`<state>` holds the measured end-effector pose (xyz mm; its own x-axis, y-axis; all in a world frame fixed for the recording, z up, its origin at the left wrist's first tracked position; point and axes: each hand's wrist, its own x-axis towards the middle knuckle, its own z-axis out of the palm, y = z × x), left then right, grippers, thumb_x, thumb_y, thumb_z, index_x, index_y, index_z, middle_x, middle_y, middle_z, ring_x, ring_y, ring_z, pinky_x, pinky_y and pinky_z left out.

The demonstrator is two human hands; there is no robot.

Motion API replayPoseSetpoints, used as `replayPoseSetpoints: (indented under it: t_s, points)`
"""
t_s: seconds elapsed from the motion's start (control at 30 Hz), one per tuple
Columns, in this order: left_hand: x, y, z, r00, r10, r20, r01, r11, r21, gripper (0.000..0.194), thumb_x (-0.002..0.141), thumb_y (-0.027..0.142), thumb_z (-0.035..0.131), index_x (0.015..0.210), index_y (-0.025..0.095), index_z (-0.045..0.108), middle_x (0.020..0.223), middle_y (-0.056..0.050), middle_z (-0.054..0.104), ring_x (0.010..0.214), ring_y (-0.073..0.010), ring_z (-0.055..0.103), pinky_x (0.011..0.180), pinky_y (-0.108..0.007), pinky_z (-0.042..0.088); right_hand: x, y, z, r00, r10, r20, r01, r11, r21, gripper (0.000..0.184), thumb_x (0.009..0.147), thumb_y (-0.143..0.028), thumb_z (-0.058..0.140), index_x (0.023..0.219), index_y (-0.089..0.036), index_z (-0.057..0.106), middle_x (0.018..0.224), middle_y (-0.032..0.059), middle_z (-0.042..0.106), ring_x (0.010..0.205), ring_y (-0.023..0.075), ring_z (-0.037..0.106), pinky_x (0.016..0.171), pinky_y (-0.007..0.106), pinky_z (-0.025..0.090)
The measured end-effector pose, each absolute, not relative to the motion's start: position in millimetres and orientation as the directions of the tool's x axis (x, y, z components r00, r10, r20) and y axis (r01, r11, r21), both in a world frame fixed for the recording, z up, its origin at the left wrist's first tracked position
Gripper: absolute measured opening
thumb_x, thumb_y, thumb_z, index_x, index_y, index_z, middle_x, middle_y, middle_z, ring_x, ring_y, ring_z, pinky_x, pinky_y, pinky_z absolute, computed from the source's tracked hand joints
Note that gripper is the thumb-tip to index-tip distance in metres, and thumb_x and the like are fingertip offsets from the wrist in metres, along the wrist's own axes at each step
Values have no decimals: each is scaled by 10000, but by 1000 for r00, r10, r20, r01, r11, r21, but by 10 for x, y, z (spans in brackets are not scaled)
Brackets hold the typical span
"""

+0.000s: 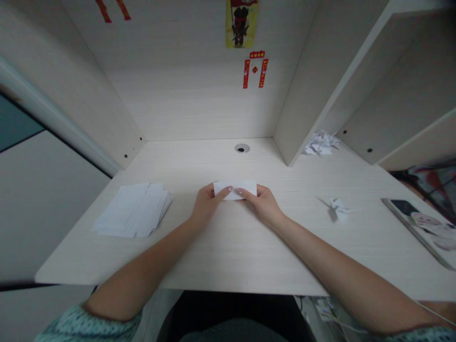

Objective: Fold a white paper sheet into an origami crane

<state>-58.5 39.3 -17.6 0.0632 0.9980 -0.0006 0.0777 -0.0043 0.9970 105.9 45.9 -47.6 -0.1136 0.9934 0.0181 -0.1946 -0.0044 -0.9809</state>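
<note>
A small white sheet of paper (pixel 245 186), seemingly folded into a long rectangle, is held just above the desk in front of me. My left hand (pixel 211 196) grips its left end, thumb on the near face and fingers behind. On the right end my right hand (pixel 261 199) has the same hold, and the two thumb tips nearly meet at the paper's middle. The fingers behind the paper are mostly hidden. Off to the right, a folded white paper crane (pixel 339 207) rests on the desk.
A pile of white paper sheets (pixel 124 209) lies at the left. Several folded white paper pieces (pixel 322 142) are heaped in the back right compartment, behind an upright divider (pixel 295 109). A phone (pixel 423 228) lies near the right edge. A round cable hole (pixel 242 148) is at the back.
</note>
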Motion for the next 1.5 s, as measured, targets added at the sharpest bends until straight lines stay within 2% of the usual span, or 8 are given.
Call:
replayPoseSetpoints:
  t_s: [0.17,0.37,0.6,0.73,0.97,1.2,1.5]
  points:
    - [-606,425,-216,26,1000,-17,73,15,997,329,679,435,697,798,129,686,821,-56,708,710,-171,615,642,-257,454,1066,489,-494,-95,995,7,-237,-16,-971,392,740,-513,636,608,-144,642,640,23,640,622,143,552,628,265,413]
    - [-616,445,-235,45,997,-61,4,61,998,311,671,417,711,802,136,681,816,-48,710,695,-154,619,635,-249,465,1088,489,-505,-112,994,11,-251,-18,-968,335,722,-485,671,706,-151,687,658,23,647,632,154,559,616,264,410]
    - [-599,453,-249,72,991,-116,-45,119,992,357,670,419,718,890,139,691,934,-83,715,809,-186,658,705,-282,526,1094,485,-472,-77,995,65,-209,48,-977,287,737,-445,672,707,-160,688,689,19,659,652,162,575,628,267,414]
    - [-566,437,-237,91,978,-190,-56,195,979,414,672,438,714,940,123,697,906,-107,719,737,-198,682,704,-307,543,1105,488,-425,-39,995,91,-177,83,-981,299,727,-461,672,739,-163,692,680,16,655,633,156,566,599,263,409]
    - [-575,448,-241,-1,996,-87,-85,87,993,367,655,407,732,897,133,708,901,-75,722,787,-197,678,787,-338,546,1118,516,-398,39,999,-38,-172,-31,-985,352,627,-490,741,615,-148,663,577,34,632,510,122,508,530,260,393]
    - [-596,467,-262,51,995,-88,-122,94,988,361,659,389,733,917,138,709,1013,-85,703,918,-204,650,846,-330,524,1117,508,-338,46,998,40,-171,47,-984,308,617,-462,746,661,-162,692,605,17,643,534,113,501,539,251,371]
    - [-596,466,-256,63,994,-85,-124,93,988,360,662,385,732,937,153,710,1027,-80,700,939,-201,640,862,-331,514,1117,508,-344,37,999,4,-238,13,-971,285,591,-428,768,701,-172,711,692,27,676,598,127,531,583,261,399]
